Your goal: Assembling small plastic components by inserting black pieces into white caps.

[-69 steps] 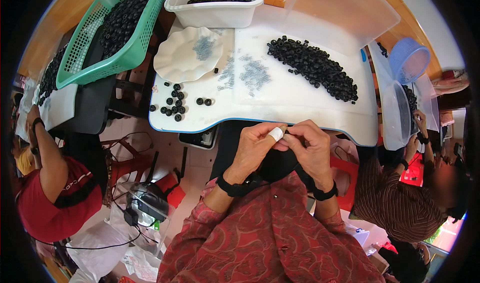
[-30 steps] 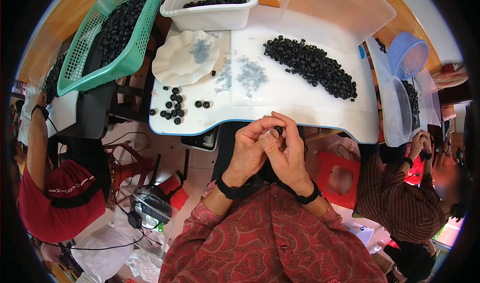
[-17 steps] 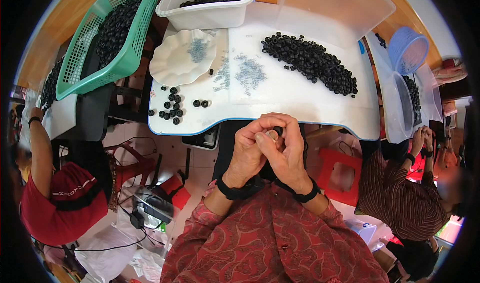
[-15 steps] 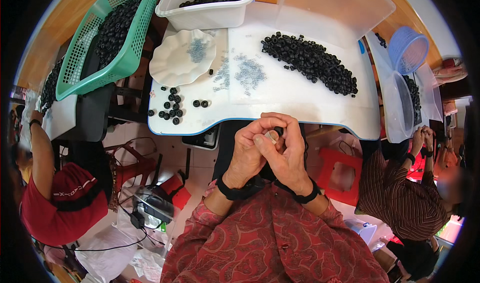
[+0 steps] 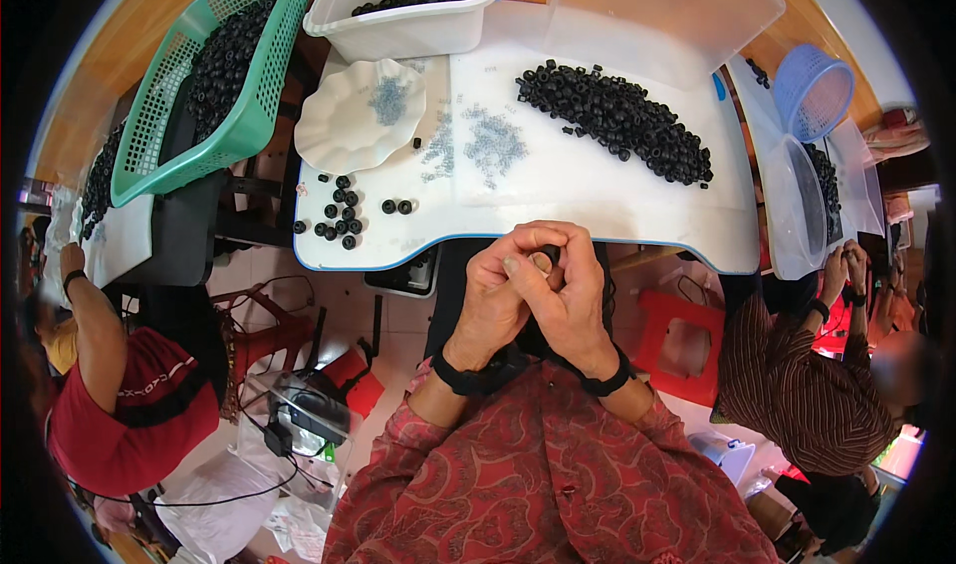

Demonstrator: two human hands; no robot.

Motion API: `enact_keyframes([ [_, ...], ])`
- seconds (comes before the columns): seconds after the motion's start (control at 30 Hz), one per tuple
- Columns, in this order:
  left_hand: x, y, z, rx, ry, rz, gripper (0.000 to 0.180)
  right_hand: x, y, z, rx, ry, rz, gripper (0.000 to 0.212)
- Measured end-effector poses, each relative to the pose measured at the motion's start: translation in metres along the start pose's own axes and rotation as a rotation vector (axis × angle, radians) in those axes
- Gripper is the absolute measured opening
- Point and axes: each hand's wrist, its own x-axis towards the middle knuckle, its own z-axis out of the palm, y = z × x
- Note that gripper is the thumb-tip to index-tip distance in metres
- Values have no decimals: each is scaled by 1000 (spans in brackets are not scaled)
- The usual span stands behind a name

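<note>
Mostly hidden, a black piece [image 5: 552,252] sits between the left hand [image 5: 494,287] and right hand [image 5: 572,310], both pinching it; its full outline cannot be made out. Both hands curl inward, touching, just before the white table [image 5: 597,206].

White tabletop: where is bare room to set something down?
Bare: white tabletop between the pile of black parts and the blue front edge, right of centre. Crowded: left, with scalloped plate, clear bits and loose black parts.
</note>
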Motion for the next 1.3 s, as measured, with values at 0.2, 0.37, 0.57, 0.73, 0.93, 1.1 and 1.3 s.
enact_keyframes([
  [0.2, 2, 8, 2, -76, -77, -9, 30, -5, 8, -8, 4, -33, -96, 57],
  [0.37, 4, 8, 2, -57, -11, -13, 26, -4, 14, -8, 234, 20, -171, 59],
  [0.57, 3, 5, -3, -19, 104, -81, 23, -3, 9, -22, 237, -12, -183, 22],
  [0.73, 4, 3, 5, 204, 66, 10, 25, -1, 20, -30, 275, 15, -134, 18],
  [0.93, 2, 12, 24, 452, 124, 53, 31, -4, 25, -34, 443, 97, 2, 15],
  [1.1, 1, 11, 29, 481, 87, 91, 31, -6, 15, -32, 214, 209, -113, 9],
  [1.3, 5, 8, 30, 506, 93, 43, 29, -6, 20, -33, 80, 299, -194, 6],
])
